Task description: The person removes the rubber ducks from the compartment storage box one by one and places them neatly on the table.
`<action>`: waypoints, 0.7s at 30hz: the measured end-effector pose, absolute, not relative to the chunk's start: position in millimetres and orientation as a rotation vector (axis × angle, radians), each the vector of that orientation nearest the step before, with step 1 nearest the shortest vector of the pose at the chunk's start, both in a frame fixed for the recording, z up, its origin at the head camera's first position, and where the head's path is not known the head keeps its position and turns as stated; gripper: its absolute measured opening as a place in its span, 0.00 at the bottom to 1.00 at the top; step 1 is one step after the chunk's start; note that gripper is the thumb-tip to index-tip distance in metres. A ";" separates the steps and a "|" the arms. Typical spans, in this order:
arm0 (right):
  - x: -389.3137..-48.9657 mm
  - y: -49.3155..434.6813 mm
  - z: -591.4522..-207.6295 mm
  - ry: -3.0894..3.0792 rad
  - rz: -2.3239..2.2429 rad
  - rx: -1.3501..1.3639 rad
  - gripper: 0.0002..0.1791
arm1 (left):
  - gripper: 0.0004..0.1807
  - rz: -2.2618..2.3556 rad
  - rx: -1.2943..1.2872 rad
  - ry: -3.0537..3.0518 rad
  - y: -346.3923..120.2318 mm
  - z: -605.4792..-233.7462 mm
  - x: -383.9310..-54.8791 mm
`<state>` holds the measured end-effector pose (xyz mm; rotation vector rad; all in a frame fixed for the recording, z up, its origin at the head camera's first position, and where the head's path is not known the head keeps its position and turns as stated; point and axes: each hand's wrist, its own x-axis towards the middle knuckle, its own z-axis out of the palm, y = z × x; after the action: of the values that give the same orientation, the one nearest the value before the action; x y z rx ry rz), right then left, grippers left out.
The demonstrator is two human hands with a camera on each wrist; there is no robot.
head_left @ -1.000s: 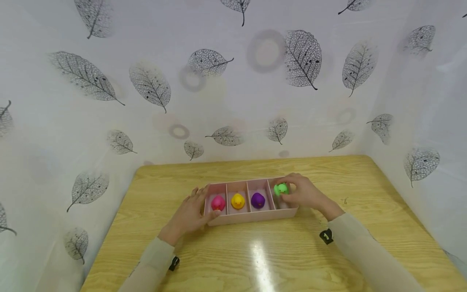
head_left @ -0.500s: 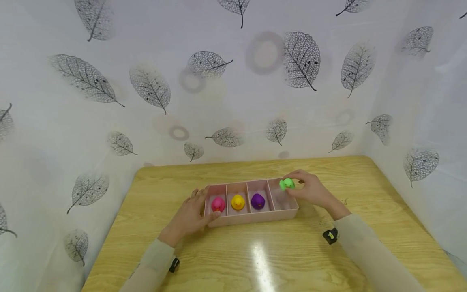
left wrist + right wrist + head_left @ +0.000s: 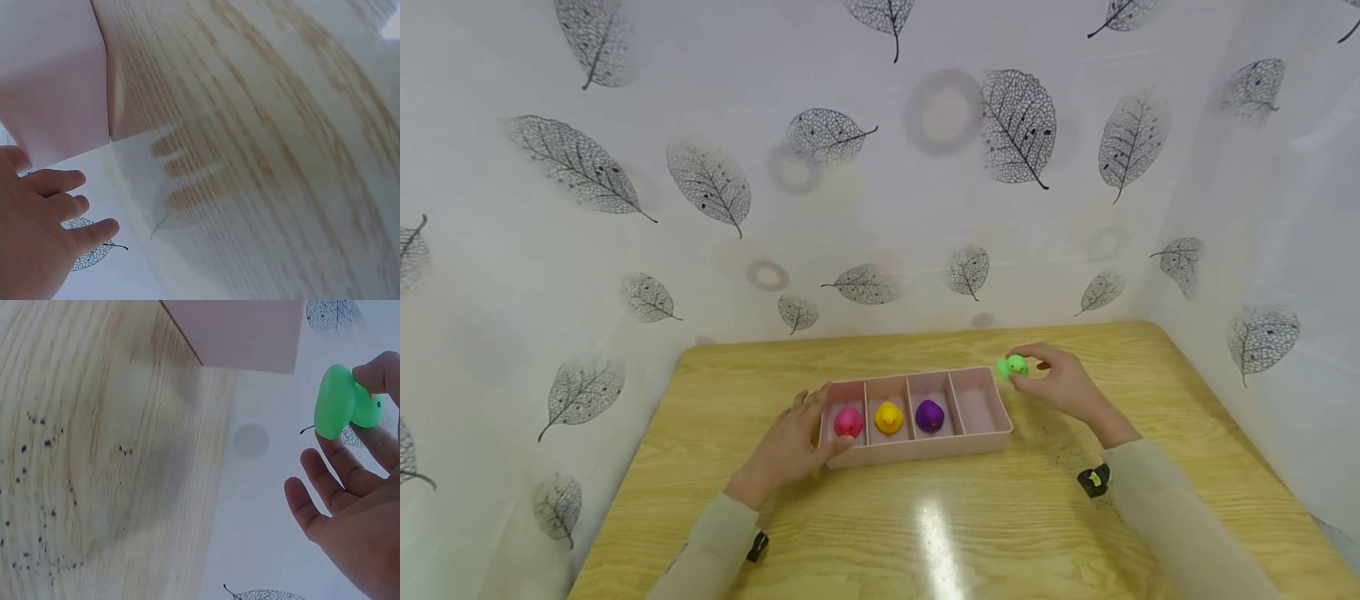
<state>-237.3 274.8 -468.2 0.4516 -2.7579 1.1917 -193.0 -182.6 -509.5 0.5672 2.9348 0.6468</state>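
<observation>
A pale backdrop printed with dark skeleton leaves stood beyond both hands and wrapped round the sides of a wood-grained worktop. On the worktop, between the two hands, lay a shallow pink box split into four compartments in a row.

The right hand held a green toy duck, pinched between thumb and fingertips, just outside the box near its far right corner; the right wrist view showed the duck in the air, apart from the box wall, with the outer fingers of that hand stretched out.

The left hand rested against the opposite end of the box, its thumb over the front rim and its fingers loosely spread. Right beside that thumb a pink toy duck sat in the first compartment; farther from the left hand came a yellow toy duck, then a purple toy duck, each in its own compartment.

Below the right hand, dark specks marked the worktop. Behind each hand ran a pale sleeve, with a small black device at the wrist.
</observation>
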 end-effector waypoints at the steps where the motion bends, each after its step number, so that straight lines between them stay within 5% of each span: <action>1: -237.2 277.0 -468.3 -2.755 1.184 0.445 0.20 | 0.56 0.648 0.565 2.934 -182.7 -509.7 -192.9; 21: -243.2 312.5 -477.4 -2.823 1.170 0.302 0.26 | 0.56 0.674 0.555 2.922 -182.0 -507.1 -191.6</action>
<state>-243.2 312.5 -477.4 0.3018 -2.8228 1.1703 -191.6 -182.0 -507.1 0.5548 2.9216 0.6735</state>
